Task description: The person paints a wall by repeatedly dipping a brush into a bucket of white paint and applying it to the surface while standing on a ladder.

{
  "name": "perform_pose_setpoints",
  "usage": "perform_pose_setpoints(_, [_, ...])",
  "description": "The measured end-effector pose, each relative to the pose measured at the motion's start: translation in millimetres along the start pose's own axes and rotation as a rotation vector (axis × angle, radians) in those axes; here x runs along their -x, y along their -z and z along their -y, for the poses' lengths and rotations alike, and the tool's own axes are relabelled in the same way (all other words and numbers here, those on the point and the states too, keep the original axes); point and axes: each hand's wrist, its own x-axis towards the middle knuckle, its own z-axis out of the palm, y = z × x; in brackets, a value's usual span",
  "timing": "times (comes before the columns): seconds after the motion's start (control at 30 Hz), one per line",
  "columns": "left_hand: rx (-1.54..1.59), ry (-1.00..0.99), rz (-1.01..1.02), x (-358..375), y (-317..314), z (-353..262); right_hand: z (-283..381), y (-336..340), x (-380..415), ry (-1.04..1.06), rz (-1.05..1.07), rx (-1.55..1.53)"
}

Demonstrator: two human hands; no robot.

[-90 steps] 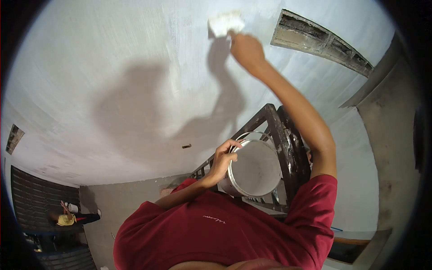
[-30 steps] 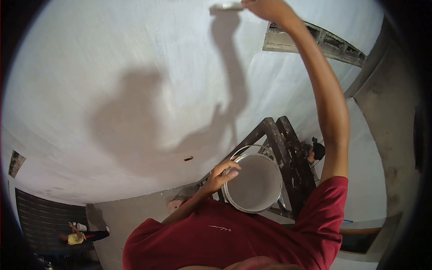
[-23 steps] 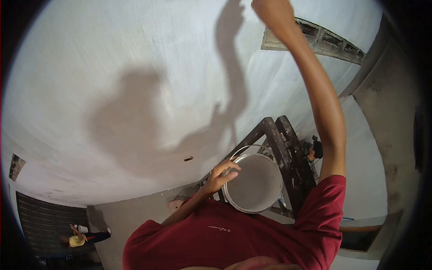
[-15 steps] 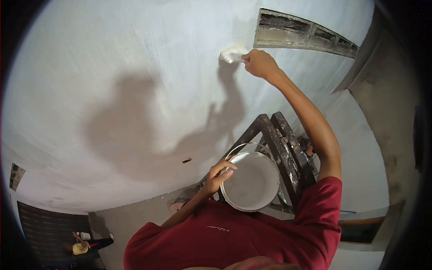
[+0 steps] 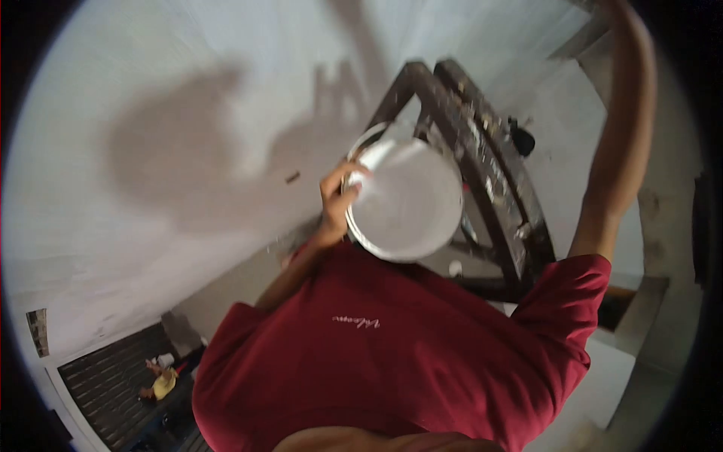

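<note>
My left hand point(image 5: 337, 197) grips the rim of a white paint bucket point(image 5: 407, 207), fingers hooked over its left edge. The bucket is tilted toward me, and its pale inside shows; a thin handle point(image 5: 367, 141) stands up at its far side. My right arm point(image 5: 623, 135) stretches up past the top right of the view, so the hand and whatever it holds are out of sight. In front of me rises the whitish wall point(image 5: 226, 45), with my shadow across it.
A paint-spattered dark ladder point(image 5: 482, 162) stands just right of the bucket. Far below at the lower left is another person point(image 5: 162, 384) in a yellow top, near a dark slatted shutter point(image 5: 105, 384). A small dark slot point(image 5: 293, 178) marks the wall.
The view has tipped, and the vent opening has left it. My right hand, which held a paintbrush against the wall, has gone up and out of sight. My left hand keeps the bucket.
</note>
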Motion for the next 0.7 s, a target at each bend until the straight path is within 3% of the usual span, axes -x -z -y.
perform_pose_setpoints(0.07, [0.154, -0.075, -0.007, -8.1, -1.9, 6.6, 31.6, 6.8, 51.5, -0.002, 0.088, 0.098])
perform_pose_setpoints(0.13, [0.194, 0.015, -0.009, -5.0, -1.7, 2.9, 38.2, 12.4, 74.2, -0.085, 0.213, -0.103])
perform_pose_setpoints(0.23, [0.217, -0.024, -0.037, -6.0, -1.2, -5.1, 16.6, -3.2, 126.2, -0.098, 0.228, -0.482])
perform_pose_setpoints(0.33, [0.274, -0.038, -0.068, -7.9, -7.6, -13.9, 14.1, -14.0, 148.3, 0.22, 0.347, -0.445])
perform_pose_setpoints(0.37, [0.085, -0.151, -0.063, 3.4, 6.2, -4.6, 21.5, -19.9, 151.6, 0.252, 0.457, -0.464])
perform_pose_setpoints(0.43, [0.075, -0.1, -0.118, 4.2, 18.2, -15.1, 36.5, -33.0, 153.3, 0.31, 0.611, -0.457])
perform_pose_setpoints(0.53, [0.116, -0.003, -0.257, -5.5, 31.2, -51.5, 61.6, -68.9, 147.2, 0.507, 0.603, -0.343])
perform_pose_setpoints(0.7, [0.181, -0.09, -0.207, -22.3, 38.8, -98.7, 89.2, -140.7, 131.2, 0.741, 0.78, -0.357])
